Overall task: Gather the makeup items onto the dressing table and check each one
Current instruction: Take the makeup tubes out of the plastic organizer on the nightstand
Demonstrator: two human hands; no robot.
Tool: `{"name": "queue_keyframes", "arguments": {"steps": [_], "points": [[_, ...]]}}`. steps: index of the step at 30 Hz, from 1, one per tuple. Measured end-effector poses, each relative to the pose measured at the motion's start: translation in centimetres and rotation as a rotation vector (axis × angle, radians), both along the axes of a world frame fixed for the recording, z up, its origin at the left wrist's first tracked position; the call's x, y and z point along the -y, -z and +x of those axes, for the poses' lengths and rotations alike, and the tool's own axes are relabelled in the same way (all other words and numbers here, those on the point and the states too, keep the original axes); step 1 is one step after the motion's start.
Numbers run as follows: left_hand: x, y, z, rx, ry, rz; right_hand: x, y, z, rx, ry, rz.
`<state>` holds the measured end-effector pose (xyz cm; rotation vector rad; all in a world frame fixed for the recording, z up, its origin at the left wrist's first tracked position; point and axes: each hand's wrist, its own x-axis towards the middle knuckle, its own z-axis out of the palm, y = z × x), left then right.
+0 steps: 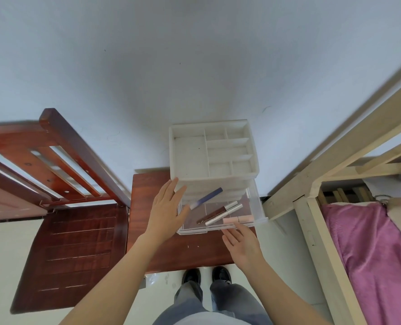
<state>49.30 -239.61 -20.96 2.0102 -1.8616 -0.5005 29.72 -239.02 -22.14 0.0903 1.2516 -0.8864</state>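
Left hand (167, 212) splayed, holding nothing, fingertips beside blue-capped tube (206, 198) in clear drawer (257, 207). Right hand (242, 248) released, fingertips just below pink tube (238, 219).

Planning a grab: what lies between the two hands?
In the head view, the left hand and right hand flank the open clear drawer, its front corner between them.

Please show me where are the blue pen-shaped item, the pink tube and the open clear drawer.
blue pen-shaped item (207, 197): head view, middle of its barrel.
pink tube (238, 219): head view, middle of its body.
open clear drawer (257, 202): head view, its right wall.
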Motion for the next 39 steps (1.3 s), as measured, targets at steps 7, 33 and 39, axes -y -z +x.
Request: {"name": "queue_keyframes", "arguments": {"steps": [7, 33, 39], "points": [[-1.3, 0.8, -0.8, -0.012, -0.005, -0.117, -0.1, -0.2, -0.3, -0.06, -0.066, -0.031], [4.6, 1.3, -5.5, 0.127, 0.277, 0.496, 9.0, -2.8, -1.7, -1.352, -1.973, -0.751], [5.1, 1.4, -4.8, 0.116, 0.241, 0.501, 9.4, -1.8, -2.1, -1.483, -2.14, -0.811]]}}
